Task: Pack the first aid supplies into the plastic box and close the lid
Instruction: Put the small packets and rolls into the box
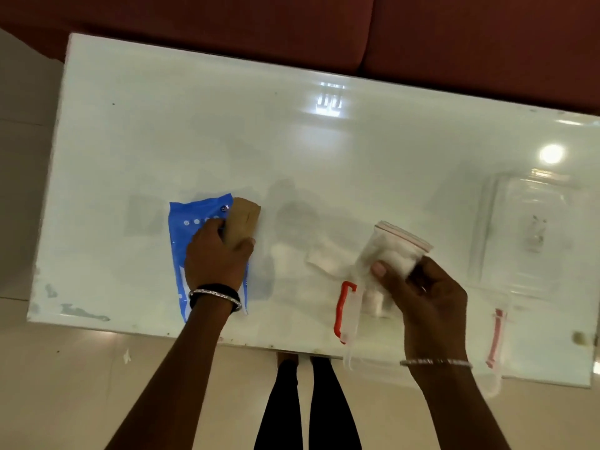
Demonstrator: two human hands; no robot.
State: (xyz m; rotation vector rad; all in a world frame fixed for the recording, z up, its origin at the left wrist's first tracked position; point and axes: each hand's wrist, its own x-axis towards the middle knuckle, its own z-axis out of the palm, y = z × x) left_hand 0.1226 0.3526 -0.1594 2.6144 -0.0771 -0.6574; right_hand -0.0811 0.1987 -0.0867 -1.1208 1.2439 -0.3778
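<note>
My left hand (pixel 216 256) grips a tan bandage roll (pixel 242 224) that rests over a blue packet (pixel 194 222) lying on the white table (pixel 227 131). My right hand (pixel 422 293) holds a clear zip bag (pixel 396 248) with a red seal and white cotton inside, just above the clear plastic box (pixel 354 323). The box has red side latches and sits at the table's near edge, under my right forearm. A small white bottle (pixel 373 302) stands inside it. The clear lid (pixel 532 228) lies flat at the far right.
Some pale, blurred items (pixel 324 258) lie between the blue packet and the box. A dark red sofa (pixel 324 27) runs along the table's far side. My legs (pixel 308 404) and the tiled floor show below the near edge.
</note>
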